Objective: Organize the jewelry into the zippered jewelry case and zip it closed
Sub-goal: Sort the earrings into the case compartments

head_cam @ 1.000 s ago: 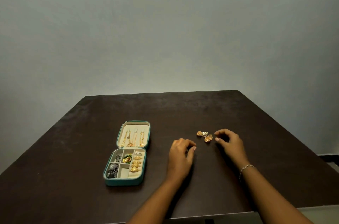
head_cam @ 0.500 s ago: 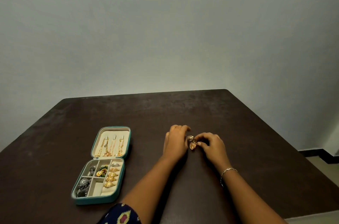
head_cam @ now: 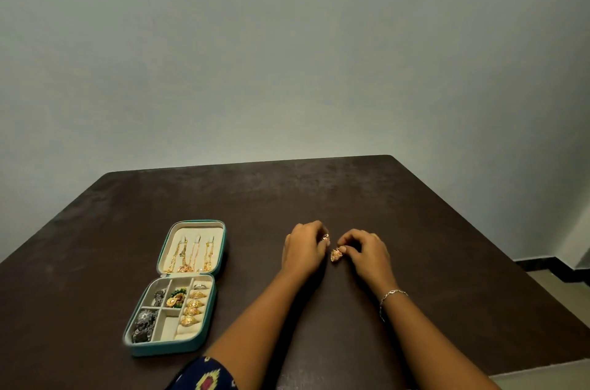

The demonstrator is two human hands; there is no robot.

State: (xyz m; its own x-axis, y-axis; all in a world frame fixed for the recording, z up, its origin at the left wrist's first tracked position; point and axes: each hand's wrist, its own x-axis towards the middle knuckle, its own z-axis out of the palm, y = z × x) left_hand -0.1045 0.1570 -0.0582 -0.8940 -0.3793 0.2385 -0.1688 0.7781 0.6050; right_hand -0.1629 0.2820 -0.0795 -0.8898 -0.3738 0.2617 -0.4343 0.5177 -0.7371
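Pinching small gold pieces, both hands rest near the middle of the table [head_cam: 319, 191], knuckles up and fingers curled in toward each other. The left hand [head_cam: 303, 249] holds a gold ring [head_cam: 325, 237] at its fingertips, the fingers drawn narrow around it. The right hand [head_cam: 367, 251] grips a second gold piece [head_cam: 335, 255] between thumb and forefinger, low to the tabletop; whether the piece touches the wood cannot be told. The two pieces sit just beside each other, in the gap between the hands. A thin chain bracelet [head_cam: 391, 295] circles the right wrist, and a dark patterned sleeve [head_cam: 204, 378] shows at the left elbow, over the near edge of the table.

The case [head_cam: 178, 346] lies open and flat toward the near-left corner, well apart from the hands, its teal shell hinged across the middle. The lid half, on the far side, has a cream lining with three gold chains [head_cam: 191, 254] hanging from small tabs. The near half is split into compartments. A row of gold rings [head_cam: 193, 306] stands in the slotted strip on its right side, with a silver ring [head_cam: 200, 286] at the far end of that strip. Green and gold earrings [head_cam: 176, 297] fill the middle far compartment. Dark silver pieces [head_cam: 145, 324] crowd the two left compartments. The middle near compartment shows only cream lining.

The table is dark brown and stands against a pale wall [head_cam: 287, 54].
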